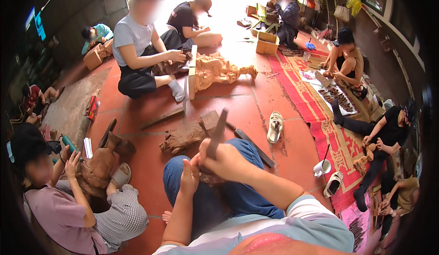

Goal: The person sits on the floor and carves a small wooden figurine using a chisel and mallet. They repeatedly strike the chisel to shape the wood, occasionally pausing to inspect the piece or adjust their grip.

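Right hand (225, 160) gripping flat file (216, 133); left hand (190, 176) steadying small wood piece (209, 177) on blue-jeaned knee (238, 163).

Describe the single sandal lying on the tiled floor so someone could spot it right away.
Start at the red patterned mat running down the right side. Just off its left edge, on the terracotta tile floor, lies a pale sandal. It lies alone with no foot in it, unlike the white sandal beside the white mug.

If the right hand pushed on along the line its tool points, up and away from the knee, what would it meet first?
Probably the rough wood carving lying on the red tile floor just beyond the knee. The right hand grips a long tool angled that way, though depth is hard to judge.
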### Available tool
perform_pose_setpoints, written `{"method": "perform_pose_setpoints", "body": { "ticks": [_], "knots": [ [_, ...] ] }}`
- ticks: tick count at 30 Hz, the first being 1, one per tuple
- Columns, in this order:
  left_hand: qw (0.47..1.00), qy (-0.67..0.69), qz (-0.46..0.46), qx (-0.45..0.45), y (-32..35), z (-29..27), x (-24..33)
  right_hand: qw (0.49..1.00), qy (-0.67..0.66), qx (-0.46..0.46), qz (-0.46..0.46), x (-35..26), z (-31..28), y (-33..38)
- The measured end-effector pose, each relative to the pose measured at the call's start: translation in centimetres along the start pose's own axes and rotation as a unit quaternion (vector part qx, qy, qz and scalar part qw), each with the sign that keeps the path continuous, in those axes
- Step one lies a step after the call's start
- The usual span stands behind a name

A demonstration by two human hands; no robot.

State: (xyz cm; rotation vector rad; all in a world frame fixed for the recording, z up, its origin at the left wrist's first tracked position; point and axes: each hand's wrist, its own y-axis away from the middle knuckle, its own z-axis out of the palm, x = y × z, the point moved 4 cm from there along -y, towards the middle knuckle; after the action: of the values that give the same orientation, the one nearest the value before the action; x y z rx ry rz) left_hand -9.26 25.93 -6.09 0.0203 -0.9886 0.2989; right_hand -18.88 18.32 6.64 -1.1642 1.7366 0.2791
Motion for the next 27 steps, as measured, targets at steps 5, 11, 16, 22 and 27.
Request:
{"method": "perform_pose_setpoints", "body": {
  "ticks": [5,11,16,22,27],
  "knots": [
    [1.0,0.015,0.003,0.002,0.0,-0.7,-0.6,0.999,-0.011,-0.039,0.023,0.1,-0.2,-0.7],
    [1.0,0.01,0.015,0.006,0.1,0.4,0.2,0.997,0.027,-0.003,-0.067,-1.2,0.0,0.1],
    [1.0,-0.002,0.023,-0.002,0.2,0.5,0.3,1.0,-0.02,0.012,0.006,-0.7,-0.6,0.0],
    [0.999,0.02,0.016,0.027,0.2,-0.1,-0.3,0.997,-0.022,-0.011,0.071,1.0,-0.5,-1.7],
    [1.0,0.0,0.012,0.02,0.4,0.5,0.3,0.997,0.054,-0.02,-0.041,-0.4,1.1,-0.4]
  ]
}}
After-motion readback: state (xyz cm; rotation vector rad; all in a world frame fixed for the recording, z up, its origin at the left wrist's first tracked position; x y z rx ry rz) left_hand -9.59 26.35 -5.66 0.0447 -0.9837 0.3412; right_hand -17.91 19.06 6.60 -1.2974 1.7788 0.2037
